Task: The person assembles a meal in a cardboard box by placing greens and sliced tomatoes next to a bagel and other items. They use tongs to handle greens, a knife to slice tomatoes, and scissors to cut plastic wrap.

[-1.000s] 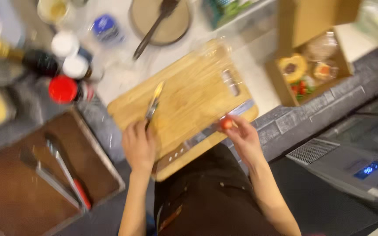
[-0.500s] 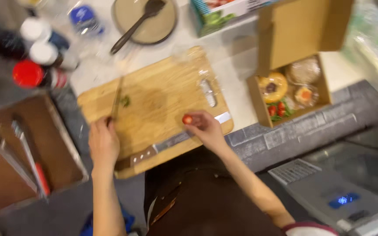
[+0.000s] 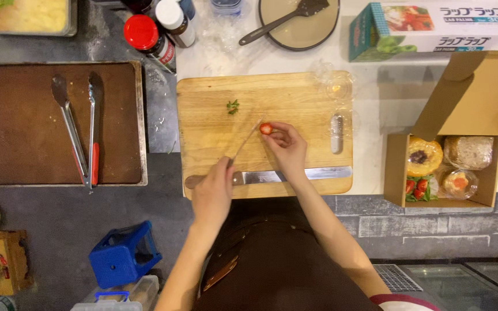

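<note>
Left hand (image 3: 213,193) grips knife (image 3: 248,140); right hand (image 3: 286,147) pinches strawberry (image 3: 266,128) on cutting board (image 3: 214,109). Keep fingertips tucked clear of the blade.

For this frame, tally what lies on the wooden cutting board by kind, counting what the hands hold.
Knives: 2, a small knife in the left hand and a long knife lying along the near edge
Strawberries: 1, the strawberry at the right hand
Green leaf scraps: 1, the green scrap
Total: 4, all on the cutting board
</note>
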